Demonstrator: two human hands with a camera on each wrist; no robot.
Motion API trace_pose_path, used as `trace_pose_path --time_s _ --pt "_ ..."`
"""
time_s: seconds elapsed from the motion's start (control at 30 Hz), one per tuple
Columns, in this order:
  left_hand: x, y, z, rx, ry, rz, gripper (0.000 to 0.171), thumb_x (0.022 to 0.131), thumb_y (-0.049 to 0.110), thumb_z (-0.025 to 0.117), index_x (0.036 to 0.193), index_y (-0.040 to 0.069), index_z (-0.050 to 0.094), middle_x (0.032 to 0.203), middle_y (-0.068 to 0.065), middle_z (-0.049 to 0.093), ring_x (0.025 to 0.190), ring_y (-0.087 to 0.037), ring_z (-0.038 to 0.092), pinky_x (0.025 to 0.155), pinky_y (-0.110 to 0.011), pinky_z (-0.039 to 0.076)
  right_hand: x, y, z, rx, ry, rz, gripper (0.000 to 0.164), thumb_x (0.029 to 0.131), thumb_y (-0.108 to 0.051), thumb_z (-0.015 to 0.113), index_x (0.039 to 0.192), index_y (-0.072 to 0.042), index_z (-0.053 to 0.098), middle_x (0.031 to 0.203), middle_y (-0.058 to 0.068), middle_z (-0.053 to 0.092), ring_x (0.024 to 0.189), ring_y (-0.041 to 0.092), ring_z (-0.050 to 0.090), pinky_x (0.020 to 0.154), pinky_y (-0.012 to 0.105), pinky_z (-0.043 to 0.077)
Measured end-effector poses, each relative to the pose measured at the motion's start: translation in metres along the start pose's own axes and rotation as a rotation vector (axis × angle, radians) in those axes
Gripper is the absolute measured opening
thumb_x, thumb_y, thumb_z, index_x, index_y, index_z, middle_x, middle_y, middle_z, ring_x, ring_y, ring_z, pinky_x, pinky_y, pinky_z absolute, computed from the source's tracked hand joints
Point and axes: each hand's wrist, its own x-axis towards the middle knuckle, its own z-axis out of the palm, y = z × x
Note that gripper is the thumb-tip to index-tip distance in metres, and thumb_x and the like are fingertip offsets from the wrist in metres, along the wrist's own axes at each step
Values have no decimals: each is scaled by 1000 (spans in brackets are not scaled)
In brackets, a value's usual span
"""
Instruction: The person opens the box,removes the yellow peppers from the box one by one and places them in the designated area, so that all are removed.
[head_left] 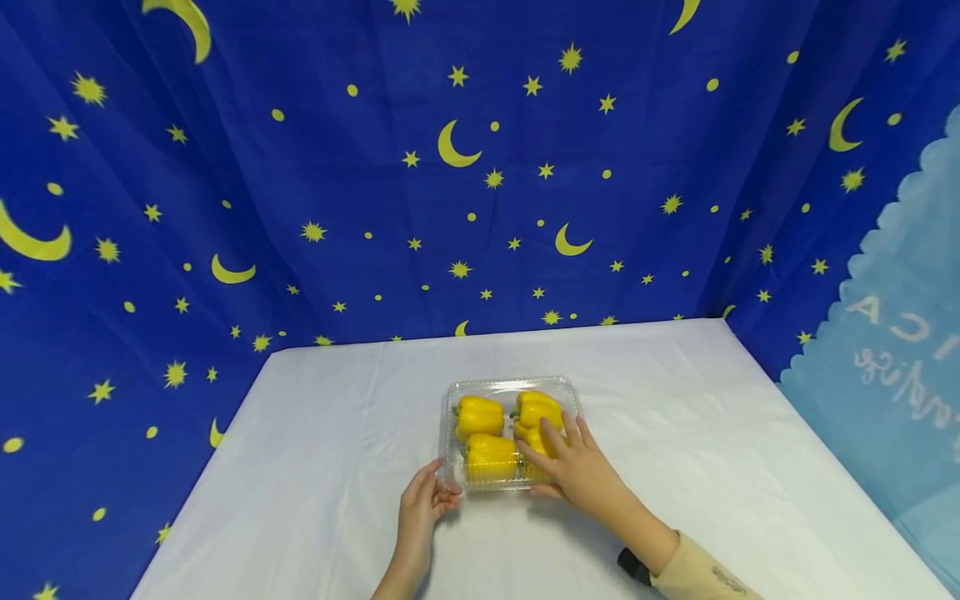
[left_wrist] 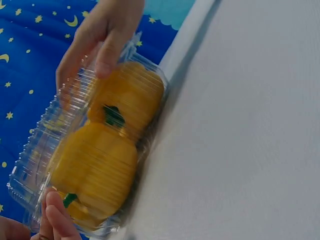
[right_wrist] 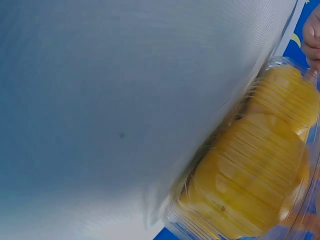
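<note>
A clear plastic container (head_left: 450, 400) with a ridged rim stands on the table, holding several yellow bell peppers (head_left: 480, 417) with green stems. My left hand (head_left: 422, 504) pinches the container's near left corner with curled fingers, which also show at the bottom of the left wrist view. Over the near right pepper (head_left: 531, 442) my right hand (head_left: 581, 471) spreads its fingers, partly hiding that pepper. Its thumb lies along the near wall, seen from the side in the left wrist view. Whether the right fingertips press on the pepper, I cannot tell.
A white cloth (head_left: 337, 433) covers the table. Blue fabric (head_left: 337, 183) with yellow moons and stars hangs behind and at the sides, and a light blue panel with lettering (head_left: 900, 333) is on the right. A black strap (head_left: 633, 567) sits by the right sleeve.
</note>
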Motion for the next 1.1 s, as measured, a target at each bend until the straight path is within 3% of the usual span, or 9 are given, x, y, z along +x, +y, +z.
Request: trace_pose_path --time_s 0.2,0.33,0.43,0.67,0.9,1.1 --pt "-5 1 -4 -203 -1 -73 41 102 11 30 134 -14 37 79 4 64 72 -6 61 71 -19 53 1 -1 -4 15 -38 9 63 84 -62 53 136 -26 53 131 17 55 120 51 50 94 63 45" --pt "-6 1 -9 -336 -29 -133 29 98 7 34 119 -5 50 81 3 65 76 -7 65 75 -19 54 2 -1 -6 65 -99 31 61 86 -57 56 138 -25 51 136 16 53 125 48 47 98 63 41" --pt "-6 1 -12 -381 -55 -162 20 98 8 39 104 4 57 81 3 66 78 -7 67 75 -18 55 3 -1 -7 93 -118 24 59 89 -54 53 138 -22 50 138 16 51 126 48 45 101 60 41" --pt "-5 -1 -12 -355 -13 -165 12 95 4 49 101 6 59 83 5 70 77 -5 67 72 -13 54 6 2 -4 108 -52 -64 60 92 -50 53 136 -10 50 142 16 49 125 45 48 99 57 45" --pt "-6 -6 -3 -259 30 -86 25 98 7 43 119 -8 45 89 3 62 84 -6 63 80 -16 53 11 6 2 -21 38 -189 59 103 -47 17 132 -11 54 136 15 54 114 41 58 89 51 53" --pt "-5 -8 6 -217 76 -42 28 100 8 40 121 -9 40 92 1 58 84 -6 60 80 -17 52 11 9 6 -52 114 -264 51 105 -36 10 144 -17 37 131 18 55 106 44 62 80 50 57"
